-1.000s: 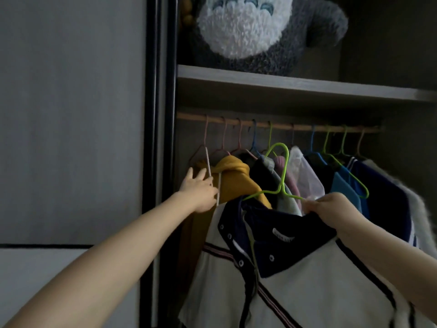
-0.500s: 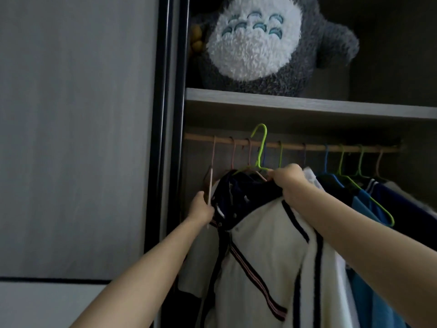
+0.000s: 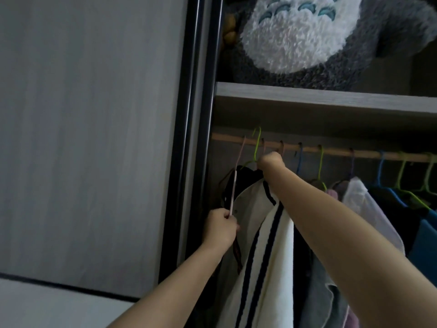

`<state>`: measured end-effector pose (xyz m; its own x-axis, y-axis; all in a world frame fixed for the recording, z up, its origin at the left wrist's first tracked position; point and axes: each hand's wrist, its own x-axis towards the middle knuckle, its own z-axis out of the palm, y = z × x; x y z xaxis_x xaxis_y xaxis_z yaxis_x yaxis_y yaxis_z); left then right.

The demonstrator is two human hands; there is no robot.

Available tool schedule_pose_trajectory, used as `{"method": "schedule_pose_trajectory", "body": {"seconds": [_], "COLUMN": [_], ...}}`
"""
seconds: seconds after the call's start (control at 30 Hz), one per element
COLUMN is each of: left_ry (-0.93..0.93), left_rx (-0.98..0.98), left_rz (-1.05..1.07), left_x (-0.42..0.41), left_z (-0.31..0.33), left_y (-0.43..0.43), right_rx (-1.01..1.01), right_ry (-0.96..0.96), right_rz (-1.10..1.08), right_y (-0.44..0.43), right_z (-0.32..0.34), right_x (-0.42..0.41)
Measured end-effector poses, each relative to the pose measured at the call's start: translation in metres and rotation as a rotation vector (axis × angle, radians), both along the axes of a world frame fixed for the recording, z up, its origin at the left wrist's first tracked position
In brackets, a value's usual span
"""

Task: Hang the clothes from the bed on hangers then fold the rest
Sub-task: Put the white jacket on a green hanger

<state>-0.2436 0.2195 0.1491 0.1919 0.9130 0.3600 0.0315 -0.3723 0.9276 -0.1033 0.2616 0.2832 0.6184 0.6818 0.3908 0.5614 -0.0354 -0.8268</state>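
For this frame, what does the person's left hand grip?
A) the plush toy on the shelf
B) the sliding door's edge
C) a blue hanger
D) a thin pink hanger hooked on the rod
D: the left hand pinches the lower end of the pink hanger, whose hook sits on the rod, while the right hand grips the green hanger that carries the cream jacket.

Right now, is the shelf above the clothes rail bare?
No, a big grey and white plush toy sits on the shelf.
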Motion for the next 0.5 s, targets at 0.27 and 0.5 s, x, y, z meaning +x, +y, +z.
{"method": "schedule_pose_trajectory", "body": {"seconds": [0.27, 0.5], "left_ry": [0.034, 0.036], "left_rx": [0.072, 0.081], "left_rz": [-0.005, -0.017], "left_x": [-0.003, -0.004], "left_z": [-0.006, -0.010], "left_y": [-0.003, -0.011], "right_rx": [-0.165, -0.095], "right_ry": [-0.172, -0.685], "right_rz": [0.006, -0.016], "right_y": [0.019, 0.002], "right_z": [-0.024, -0.024], "right_x": [0.003, -0.028]}}
